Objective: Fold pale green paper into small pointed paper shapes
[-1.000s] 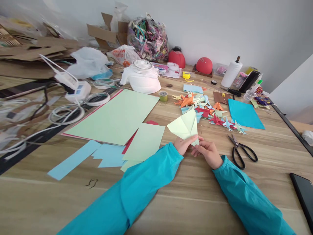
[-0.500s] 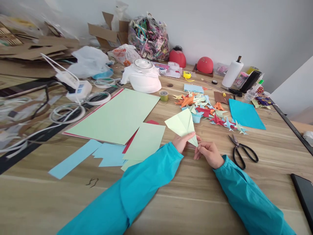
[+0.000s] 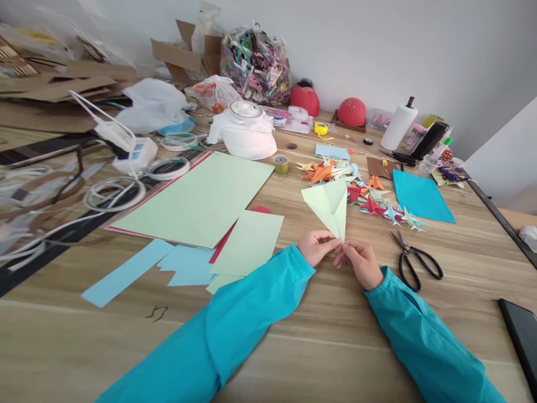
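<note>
A pale green sheet of folded paper (image 3: 328,205) stands tilted above the table, its narrow point toward me and its wide end away. My left hand (image 3: 317,247) pinches it near the narrow point. Right beside it, my right hand (image 3: 359,262) grips the same tip between thumb and fingers. Just behind the paper lies a heap of folded paper cranes (image 3: 377,204) in orange, red, blue and green, partly covered by it. Black-handled scissors (image 3: 413,260) rest to the right of my right hand.
Green paper sheets (image 3: 197,196) and blue paper strips (image 3: 128,272) lie to the left. A thread spool (image 3: 281,164) stands beyond them. On the right are a turquoise sheet (image 3: 423,196) and a phone (image 3: 520,336). White cables (image 3: 115,193) coil at the far left.
The folded paper has turned more upright and shifted slightly right. My left hand has slid down from its middle to the narrow tip, close against my right hand.
</note>
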A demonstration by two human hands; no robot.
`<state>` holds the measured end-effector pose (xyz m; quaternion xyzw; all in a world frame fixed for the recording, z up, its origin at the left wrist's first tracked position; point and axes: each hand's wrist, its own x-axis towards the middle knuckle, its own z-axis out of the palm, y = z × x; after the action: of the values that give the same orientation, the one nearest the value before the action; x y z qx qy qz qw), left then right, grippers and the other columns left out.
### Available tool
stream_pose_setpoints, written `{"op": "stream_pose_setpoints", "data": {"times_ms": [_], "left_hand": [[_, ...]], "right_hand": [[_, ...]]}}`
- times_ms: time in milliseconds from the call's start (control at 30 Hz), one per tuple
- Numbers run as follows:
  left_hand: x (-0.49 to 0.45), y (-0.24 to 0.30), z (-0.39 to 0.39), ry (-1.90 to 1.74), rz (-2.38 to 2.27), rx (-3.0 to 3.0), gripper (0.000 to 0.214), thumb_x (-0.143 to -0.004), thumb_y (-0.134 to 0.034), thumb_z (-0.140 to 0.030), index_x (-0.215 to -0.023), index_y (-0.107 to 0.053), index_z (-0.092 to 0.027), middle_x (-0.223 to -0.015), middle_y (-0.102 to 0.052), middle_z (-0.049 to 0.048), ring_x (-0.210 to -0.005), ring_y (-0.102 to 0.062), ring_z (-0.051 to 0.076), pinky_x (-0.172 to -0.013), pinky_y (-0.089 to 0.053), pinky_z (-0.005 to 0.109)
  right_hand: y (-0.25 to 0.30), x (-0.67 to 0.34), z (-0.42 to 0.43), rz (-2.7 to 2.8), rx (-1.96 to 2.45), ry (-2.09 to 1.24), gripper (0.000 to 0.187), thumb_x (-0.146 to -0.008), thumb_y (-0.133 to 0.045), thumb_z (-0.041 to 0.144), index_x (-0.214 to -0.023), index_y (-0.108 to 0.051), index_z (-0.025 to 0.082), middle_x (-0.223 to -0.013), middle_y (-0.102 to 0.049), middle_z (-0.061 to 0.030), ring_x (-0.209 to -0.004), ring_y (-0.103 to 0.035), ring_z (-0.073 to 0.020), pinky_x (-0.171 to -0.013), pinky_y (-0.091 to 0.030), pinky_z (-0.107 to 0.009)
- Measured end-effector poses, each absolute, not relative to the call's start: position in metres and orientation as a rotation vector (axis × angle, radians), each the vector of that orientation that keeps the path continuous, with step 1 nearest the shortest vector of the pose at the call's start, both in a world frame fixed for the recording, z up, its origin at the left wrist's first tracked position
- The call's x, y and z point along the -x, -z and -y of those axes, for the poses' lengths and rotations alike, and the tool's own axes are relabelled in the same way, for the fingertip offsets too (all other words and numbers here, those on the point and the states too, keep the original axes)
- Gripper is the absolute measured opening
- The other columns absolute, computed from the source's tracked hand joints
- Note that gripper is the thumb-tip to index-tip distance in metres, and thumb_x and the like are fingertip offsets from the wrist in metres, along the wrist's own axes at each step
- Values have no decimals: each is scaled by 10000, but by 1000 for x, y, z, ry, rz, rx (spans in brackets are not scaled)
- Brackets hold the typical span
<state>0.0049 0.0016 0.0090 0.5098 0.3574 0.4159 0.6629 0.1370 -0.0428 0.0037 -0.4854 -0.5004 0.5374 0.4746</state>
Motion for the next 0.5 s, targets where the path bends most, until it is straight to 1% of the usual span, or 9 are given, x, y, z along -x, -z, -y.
{"op": "stream_pose_setpoints", "data": {"times_ms": [67, 167, 233, 367, 433, 500], "left_hand": [[-6, -7, -3, -945, -818, -1137, 327, -483, -777, -395, -588, -654, -111, -556, -647, 25, -567, -597, 149, -598, -507, 280], [-5, -6, -4, -940, -793, -1042, 352, -464, -791, -376, -655, -660, -110, -594, -660, 30, -569, -607, 155, -586, -519, 293], [-4, -7, -4, -917, -784, -1051, 333, -468, -790, -360, -643, -655, -110, -572, -648, 28, -524, -589, 147, -542, -511, 287], [-1, -9, -2, -890, -834, -1167, 244, -543, -746, -346, -560, -632, -131, -489, -590, 7, -445, -515, 115, -442, -448, 245], [-1, -10, -1, -873, -834, -1185, 220, -582, -719, -351, -585, -646, -143, -499, -584, 1, -443, -495, 104, -427, -427, 233], [-2, -11, 0, -857, -796, -1183, 219, -579, -722, -350, -638, -664, -146, -515, -586, -1, -446, -486, 100, -420, -416, 229]], "right_hand": [[-4, -137, 43, 1230, 1192, -1297, 332, -744, -565, 469, -650, -602, 153, -500, -630, -9, -432, -552, -102, -465, -446, -222], [-7, -138, 44, 1254, 1183, -1305, 319, -737, -577, 447, -613, -597, 154, -491, -624, -8, -426, -542, -102, -460, -444, -224], [-8, -139, 44, 1262, 1169, -1328, 310, -734, -586, 433, -597, -602, 156, -490, -622, -8, -428, -542, -105, -462, -446, -229], [-5, -140, 44, 1186, 1157, -1257, 279, -748, -589, 395, -614, -639, 155, -529, -635, -15, -445, -538, -101, -456, -436, -222], [-3, -141, 43, 1118, 1140, -1208, 253, -745, -604, 366, -620, -655, 153, -538, -634, -17, -442, -525, -98, -435, -424, -214], [-1, -143, 40, 993, 1100, -1200, 208, -722, -633, 338, -630, -665, 154, -541, -633, -13, -427, -514, -94, -405, -408, -207]]}}
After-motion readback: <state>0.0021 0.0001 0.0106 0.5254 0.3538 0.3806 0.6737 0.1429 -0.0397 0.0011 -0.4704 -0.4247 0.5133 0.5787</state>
